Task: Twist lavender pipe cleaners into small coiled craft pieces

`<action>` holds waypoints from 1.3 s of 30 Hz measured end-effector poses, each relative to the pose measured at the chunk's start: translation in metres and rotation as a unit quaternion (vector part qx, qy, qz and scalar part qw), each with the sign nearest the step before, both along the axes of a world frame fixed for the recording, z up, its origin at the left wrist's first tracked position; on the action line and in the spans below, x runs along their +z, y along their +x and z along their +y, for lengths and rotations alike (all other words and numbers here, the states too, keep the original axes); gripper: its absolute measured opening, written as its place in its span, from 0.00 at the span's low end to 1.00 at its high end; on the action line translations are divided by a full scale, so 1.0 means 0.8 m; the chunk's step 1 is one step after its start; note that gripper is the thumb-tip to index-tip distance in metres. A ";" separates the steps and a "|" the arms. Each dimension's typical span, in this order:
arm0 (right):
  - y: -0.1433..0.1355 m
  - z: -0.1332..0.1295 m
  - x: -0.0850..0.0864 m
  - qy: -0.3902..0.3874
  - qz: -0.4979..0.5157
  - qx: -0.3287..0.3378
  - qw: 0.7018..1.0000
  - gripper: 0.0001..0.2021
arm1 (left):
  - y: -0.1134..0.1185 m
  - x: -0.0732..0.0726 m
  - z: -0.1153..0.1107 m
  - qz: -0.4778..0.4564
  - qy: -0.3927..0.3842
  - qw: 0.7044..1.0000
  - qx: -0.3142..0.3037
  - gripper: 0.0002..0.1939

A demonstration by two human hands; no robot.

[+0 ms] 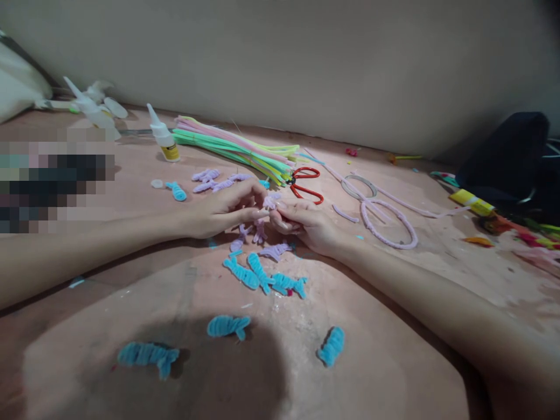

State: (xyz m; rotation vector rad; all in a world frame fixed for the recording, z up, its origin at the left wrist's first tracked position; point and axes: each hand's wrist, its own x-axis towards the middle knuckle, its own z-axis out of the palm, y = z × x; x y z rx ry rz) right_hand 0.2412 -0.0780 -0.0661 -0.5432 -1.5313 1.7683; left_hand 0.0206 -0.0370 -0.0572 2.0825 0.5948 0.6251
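Note:
Near the middle of the view, my left hand (234, 211) and my right hand (306, 223) meet, fingertips pinched on a small lilac pipe-cleaner piece (271, 202). Fingers partly hide its shape. Below and beside my left hand lie lilac fish-shaped pipe-cleaner pieces (275, 251), with more (223, 184) behind it. Nearer to me are several blue pipe-cleaner fish (228, 326), some grouped just under my hands and others spread apart. One blue fish (177, 191) rests beyond my left forearm. Red-handled scissors (308, 195) lie just past my right hand, blades hidden by a pipe-cleaner bundle.
Behind my hands lies a bundle of green, pink and yellow pipe cleaners (227, 143). A glue bottle (165, 143) stands left of it, another bottle (94, 114) farther left. Rightward are a lilac ring (366, 224), a tape roll (345, 185) and a yellow tube (471, 202).

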 end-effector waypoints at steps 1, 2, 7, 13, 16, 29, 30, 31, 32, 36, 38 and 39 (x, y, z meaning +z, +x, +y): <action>-0.001 -0.001 0.000 0.000 0.000 0.003 1.000 0.19 | 0.000 0.000 0.000 -0.001 0.023 1.000 0.013 0.20; -0.002 -0.001 0.000 -0.002 -0.005 0.005 1.000 0.19 | 0.000 0.001 0.000 -0.001 0.046 0.999 0.028 0.20; -0.005 -0.006 0.004 0.002 -0.031 0.012 0.999 0.19 | 0.001 0.011 -0.004 0.033 0.161 0.986 -0.006 0.23; -0.001 -0.004 0.003 0.013 -0.020 0.041 0.999 0.17 | -0.006 0.004 0.008 0.020 0.215 0.975 -0.060 0.22; 0.002 -0.004 0.000 0.000 -0.019 0.066 0.998 0.17 | -0.009 0.000 0.016 0.018 0.234 0.969 -0.078 0.23; 0.009 -0.007 -0.002 0.020 -0.029 0.033 0.999 0.17 | -0.027 0.001 0.015 0.056 0.370 0.927 -0.008 0.15; 0.008 -0.008 -0.001 0.018 -0.030 0.028 0.999 0.17 | -0.028 -0.002 0.017 0.056 0.388 0.920 -0.006 0.15; 0.007 -0.010 -0.001 0.016 -0.031 0.027 0.999 0.17 | -0.029 -0.004 0.019 0.046 0.412 0.910 -0.007 0.14; 0.006 -0.012 0.000 0.014 -0.033 0.027 0.999 0.17 | -0.029 -0.004 0.020 0.034 0.441 0.897 -0.006 0.13; 0.003 -0.018 0.006 0.004 -0.050 0.030 0.998 0.17 | -0.030 0.003 0.020 0.043 0.547 0.836 -0.018 0.11; 0.002 -0.020 0.008 0.000 -0.051 0.035 0.998 0.17 | -0.031 0.009 0.020 0.070 0.584 0.808 -0.028 0.12; 0.002 -0.020 0.009 0.000 -0.051 0.039 0.998 0.17 | -0.031 0.011 0.020 0.072 0.599 0.797 -0.031 0.13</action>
